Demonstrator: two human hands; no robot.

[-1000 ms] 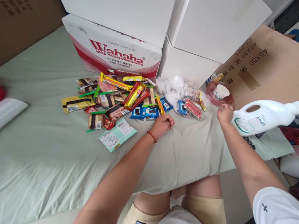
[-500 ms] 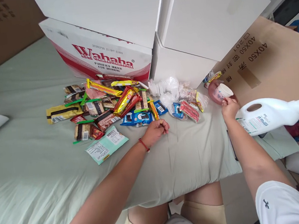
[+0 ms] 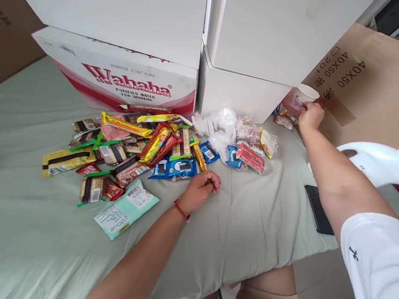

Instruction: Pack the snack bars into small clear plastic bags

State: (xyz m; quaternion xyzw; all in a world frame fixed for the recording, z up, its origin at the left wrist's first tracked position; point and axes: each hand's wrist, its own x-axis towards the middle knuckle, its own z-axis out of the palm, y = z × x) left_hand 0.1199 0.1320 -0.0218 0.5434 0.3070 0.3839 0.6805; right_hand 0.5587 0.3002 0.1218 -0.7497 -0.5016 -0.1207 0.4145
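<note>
My right hand [image 3: 310, 116] grips a paper cup [image 3: 298, 98] by its rim and holds it tilted above the right edge of the green sheet [image 3: 46, 239]. Resting on the sheet, my left hand [image 3: 200, 188] is curled into a loose fist just in front of a pile of snack packets [image 3: 139, 146]. It holds nothing I can see and lies nearest a blue packet [image 3: 173, 167]. A pale green packet [image 3: 125, 212] lies flat to its left. Clear wrapped sweets [image 3: 246, 140] sit between the pile and the cup.
Stacked white boxes [image 3: 245, 37] and a Wahaha water carton [image 3: 122, 77] stand behind the snacks. A brown cardboard sheet [image 3: 359, 87] leans at the right. A white jug [image 3: 384, 162] lies by my right arm, and a dark phone [image 3: 317, 208] lies near the sheet's edge.
My right hand took hold of the paper cup and lifted it up and away to the right. My left fist stayed on the sheet. The view shifted right.
</note>
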